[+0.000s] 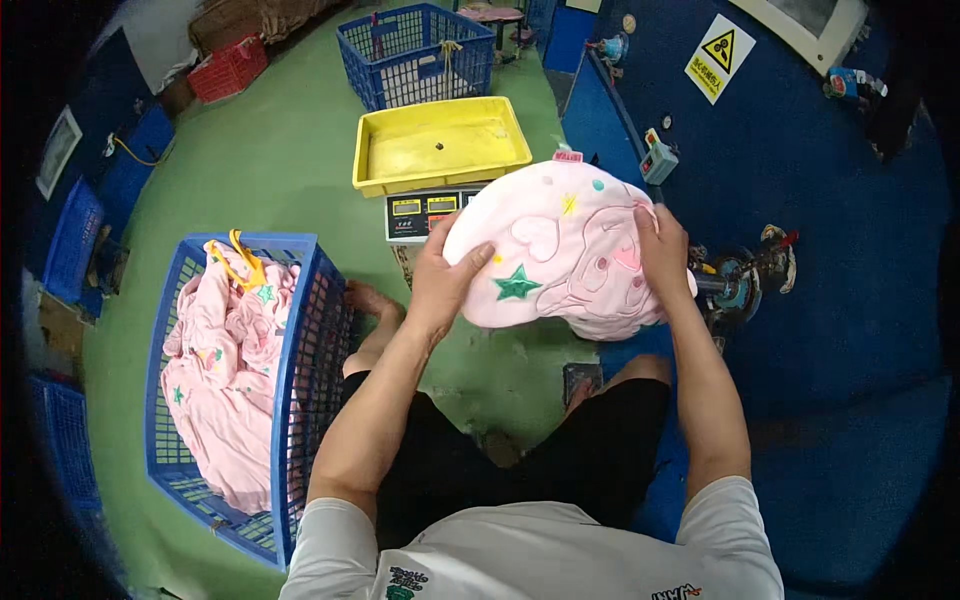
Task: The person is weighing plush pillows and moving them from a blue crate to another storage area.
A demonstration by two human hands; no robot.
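Both hands hold up a pink plush piece [535, 262], embroidered with a heart, a green star and small coloured dots. My left hand [442, 275] grips its left edge, thumb on top and fingers hidden beneath. At its right side, my right hand [664, 250] pinches bunched, wrinkled cloth, fingers partly hidden behind the fabric. A small red tag [568, 156] sticks out of the top edge. Just right of my right hand, a metal pipe [710, 284] juts from the blue machine [820, 300]; whether the plush touches it I cannot tell.
A blue basket [300, 400] of limp pink plush pieces [225, 390] stands at my left. Ahead, a yellow tray [440, 178] rests on a digital scale [420, 215]. Behind it is another blue basket [415, 60]. A grey switch box [657, 160] sits on the machine's edge.
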